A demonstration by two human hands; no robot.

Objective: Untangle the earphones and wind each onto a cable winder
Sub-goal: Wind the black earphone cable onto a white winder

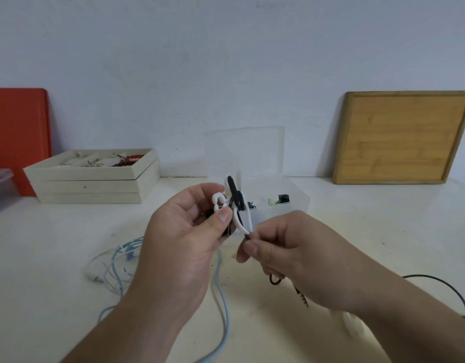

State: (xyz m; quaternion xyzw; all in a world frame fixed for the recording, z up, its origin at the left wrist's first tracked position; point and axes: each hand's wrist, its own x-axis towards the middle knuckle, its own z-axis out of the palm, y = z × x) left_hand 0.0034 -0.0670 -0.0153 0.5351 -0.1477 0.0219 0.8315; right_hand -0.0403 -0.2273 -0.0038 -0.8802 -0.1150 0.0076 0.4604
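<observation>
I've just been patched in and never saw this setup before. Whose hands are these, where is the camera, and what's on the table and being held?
One picture, from a camera worn on a person's head, looking down at their bare hands. The left hand grips a white cable winder with black earphone cable on it; the right hand pinches that cable's loose end. On the table lie tangled light-blue earphones, an open clear plastic box, stacked beige trays. A wooden board leans on the wall.

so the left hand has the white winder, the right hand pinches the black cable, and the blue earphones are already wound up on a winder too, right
Not quite. The left hand does hold the white winder and the right hand pinches the black cable, but the head view shows the blue earphones lying loose on the table, not wound.
</observation>
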